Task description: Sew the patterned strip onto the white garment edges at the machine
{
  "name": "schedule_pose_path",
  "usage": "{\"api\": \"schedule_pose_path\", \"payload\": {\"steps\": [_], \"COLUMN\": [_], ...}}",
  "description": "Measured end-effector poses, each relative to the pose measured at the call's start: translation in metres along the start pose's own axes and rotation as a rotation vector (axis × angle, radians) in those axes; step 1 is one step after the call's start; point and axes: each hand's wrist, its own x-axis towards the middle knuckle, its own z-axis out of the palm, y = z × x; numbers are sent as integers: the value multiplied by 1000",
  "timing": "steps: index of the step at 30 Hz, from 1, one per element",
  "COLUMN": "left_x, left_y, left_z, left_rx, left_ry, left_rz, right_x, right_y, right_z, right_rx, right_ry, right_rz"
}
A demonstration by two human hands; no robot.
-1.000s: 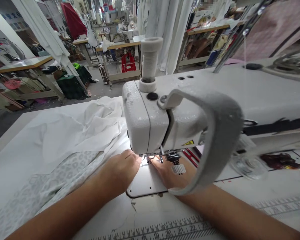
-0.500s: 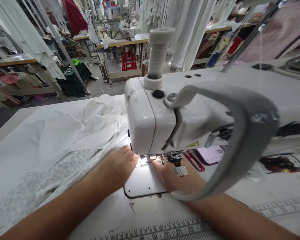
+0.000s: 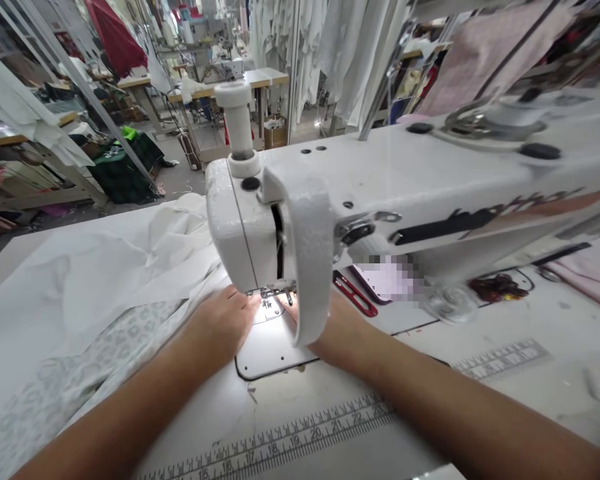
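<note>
Legibly, the near ruler strip (image 3: 280,440) on the table (image 3: 215,417) reads 15 through 22, rising left to right. A second ruler strip (image 3: 505,357) lies farther right; its figures are too blurred to read. Dark script on the arm of the white sewing machine (image 3: 380,173) is smeared, probably "brother".

Fabric: the white cloth (image 3: 173,270) lies left of the machine head, plain and rumpled at the far end; its nearer part carries a pale grey, leopard-like spotted print (image 3: 123,333). Folds run right, toward the lit needle area.

Left hand (image 3: 225,320): beside the metal plate (image 3: 265,347), fingers bent and close together, tips beneath the head. Cannot tell whether it pinches cloth. Right hand (image 3: 341,327): partly behind the curved white guard (image 3: 313,260), fingertips near the needle; grip cannot be told.

Right of the guard: red tool (image 3: 355,293), clear disc (image 3: 450,303).
</note>
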Motion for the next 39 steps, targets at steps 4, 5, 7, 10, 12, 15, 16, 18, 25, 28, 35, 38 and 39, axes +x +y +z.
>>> {"api": "schedule_pose_path", "payload": {"steps": [4, 5, 7, 10, 12, 15, 16, 18, 25, 28, 35, 38, 39], "left_x": [1, 2, 1, 0, -1, -1, -1, -2, -3, -1, -37, -64, -68], "left_y": [0, 0, 0, 0, 1, 1, 1, 0, 2, 2, 14, 39, 49], "left_z": [-6, -7, -7, -4, -3, -3, -3, -3, 0, -3, -29, -47, -53], "left_rx": [7, 2, -3, 4, 4, -6, -11, -18, -3, -28, 80, 132, 98], "left_ry": [62, 49, 23, 39, 48, 42, 45, 29, 36, -9, -135, -254, -312], "left_rz": [66, 67, 55, 39, 36, 36, 36, 27, 28, -15, -117, -176, -167], "right_x": [1, 2, 4, 6, 6, 7, 7, 8, 9, 8, -25, -34, -34], "right_y": [-2, -2, -3, -1, 1, 3, 3, 3, 3, 5, -24, -43, -47], "right_z": [-7, -10, -16, -25, -30, -33, -34, -34, -33, -35, -32, -18, -13], "right_rx": [-13, -11, 0, 24, 41, 62, 66, 70, 57, 39, -12, -52, -65], "right_ry": [-5, -5, -3, 8, 8, -8, -14, -27, -24, -18, -54, -8, 5], "right_rz": [-13, -16, -10, 56, 106, 144, 153, 166, 163, 113, -140, -207, -216]}}
